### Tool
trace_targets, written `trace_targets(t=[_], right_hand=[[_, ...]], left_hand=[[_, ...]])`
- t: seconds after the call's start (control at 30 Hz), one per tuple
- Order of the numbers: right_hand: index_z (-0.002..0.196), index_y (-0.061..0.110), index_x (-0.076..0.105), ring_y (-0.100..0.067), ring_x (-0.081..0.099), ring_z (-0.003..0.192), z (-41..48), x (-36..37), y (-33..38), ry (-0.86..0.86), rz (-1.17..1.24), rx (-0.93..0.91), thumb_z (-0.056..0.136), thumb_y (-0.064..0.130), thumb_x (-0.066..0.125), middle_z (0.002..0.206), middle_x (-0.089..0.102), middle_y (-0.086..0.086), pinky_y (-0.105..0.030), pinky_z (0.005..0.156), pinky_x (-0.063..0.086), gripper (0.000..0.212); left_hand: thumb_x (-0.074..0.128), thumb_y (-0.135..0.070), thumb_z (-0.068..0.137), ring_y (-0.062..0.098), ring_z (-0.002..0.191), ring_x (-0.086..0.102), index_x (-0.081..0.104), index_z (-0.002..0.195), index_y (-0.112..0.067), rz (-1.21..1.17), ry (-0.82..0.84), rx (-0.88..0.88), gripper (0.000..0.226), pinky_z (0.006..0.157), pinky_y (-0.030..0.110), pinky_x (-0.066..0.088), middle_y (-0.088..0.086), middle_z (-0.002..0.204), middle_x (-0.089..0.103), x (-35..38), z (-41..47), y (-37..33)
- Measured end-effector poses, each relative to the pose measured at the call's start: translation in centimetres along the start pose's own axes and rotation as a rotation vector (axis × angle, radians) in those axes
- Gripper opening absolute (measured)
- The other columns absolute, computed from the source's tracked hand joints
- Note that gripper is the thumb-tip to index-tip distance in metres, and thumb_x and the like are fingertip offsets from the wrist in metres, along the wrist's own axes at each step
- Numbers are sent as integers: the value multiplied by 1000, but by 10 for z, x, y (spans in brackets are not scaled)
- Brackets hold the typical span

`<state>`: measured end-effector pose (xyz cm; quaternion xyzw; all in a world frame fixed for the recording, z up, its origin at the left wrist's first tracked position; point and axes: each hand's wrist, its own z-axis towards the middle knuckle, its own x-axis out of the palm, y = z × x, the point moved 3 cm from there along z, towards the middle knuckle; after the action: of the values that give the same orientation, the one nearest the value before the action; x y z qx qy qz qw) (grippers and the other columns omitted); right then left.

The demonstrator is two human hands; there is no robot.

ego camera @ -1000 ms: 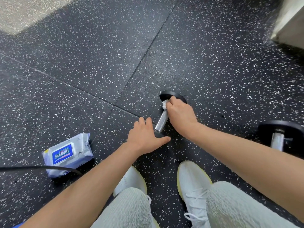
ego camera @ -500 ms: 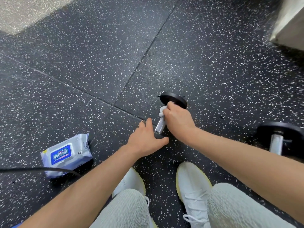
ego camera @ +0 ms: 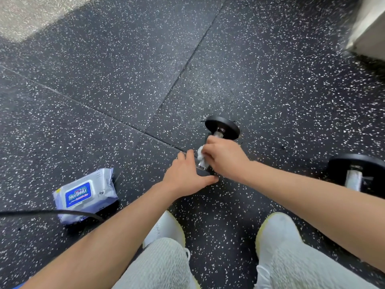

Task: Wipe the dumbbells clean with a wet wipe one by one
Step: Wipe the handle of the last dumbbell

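Sliding back along the shiny bar (ego camera: 218,134), the right hand (ego camera: 226,158) now sits closer to the near end of the dumbbell (ego camera: 222,125), and more bare bar shows at the far end than a moment ago. Its fingers (ego camera: 210,143) curl tight round the wet wipe (ego camera: 200,153) and the bar, while the left hand (ego camera: 185,177) presses with straight fingers on the near end, so the dumbbell stays put in the middle of the floor (ego camera: 125,80). I think this bar is nearly wiped, and the other dumbbell (ego camera: 354,163), by the right edge of the floor, waits its turn.
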<state>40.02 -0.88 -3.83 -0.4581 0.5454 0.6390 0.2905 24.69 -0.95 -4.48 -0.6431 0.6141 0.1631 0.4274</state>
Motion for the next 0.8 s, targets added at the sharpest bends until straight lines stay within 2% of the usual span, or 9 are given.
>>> trace_targets(t=[0.07,0.13,0.27,0.37,0.43,0.53,0.67,0.8], right_hand=[[76,16,67,-25,54,64,-10,5,7,99,58,-101,88,16,63,80,49,6,-34,54,34,12],[81,18,70,-23,55,68,-10,3,3,144,68,-127,88,18,64,82,48,9,-35,57,39,10],[90,21,76,-24,62,75,4,-7,-16,-7,31,-1,92,22,63,87,58,7,-32,57,39,13],[90,20,76,-26,62,74,5,-11,-19,-81,10,107,94,22,61,90,60,4,-34,56,43,16],[87,19,75,-27,61,71,-2,-9,-12,-55,20,79,92,18,63,89,59,3,-34,55,42,13],[80,18,71,-27,60,71,-17,0,2,95,81,-76,88,16,64,84,56,4,-37,56,43,10],[89,21,75,-24,61,76,-15,-3,-5,156,84,-129,90,21,64,87,55,8,-37,61,46,11],[92,20,76,-24,63,77,-4,-14,-20,7,32,-9,94,23,64,90,58,7,-32,58,38,13]], left_hand=[[73,-78,68,33,129,49,38,136,-17,-13,-23,4,98,101,49,48,8,133,44,1,0,-1],[73,-79,68,33,131,47,36,139,-17,-7,-27,8,102,101,48,47,8,135,43,2,-2,-3],[69,-85,70,32,140,44,20,156,-20,-18,7,-17,119,104,48,47,10,153,34,1,-3,-2],[68,-79,75,34,137,49,11,160,-24,-36,47,-46,116,102,47,47,10,157,31,-1,-4,-3],[67,-72,76,36,132,52,12,158,-26,-37,65,-42,109,99,46,48,11,153,34,1,-6,-7],[68,-66,74,34,120,56,24,146,-25,-38,42,-18,93,95,48,51,9,136,42,5,-9,-11],[70,-70,75,35,129,52,22,152,-23,-34,26,-9,103,101,51,50,12,142,41,9,-8,-11],[72,-76,75,35,140,45,14,160,-21,-11,28,-17,117,107,49,46,12,154,34,8,-6,-13]])
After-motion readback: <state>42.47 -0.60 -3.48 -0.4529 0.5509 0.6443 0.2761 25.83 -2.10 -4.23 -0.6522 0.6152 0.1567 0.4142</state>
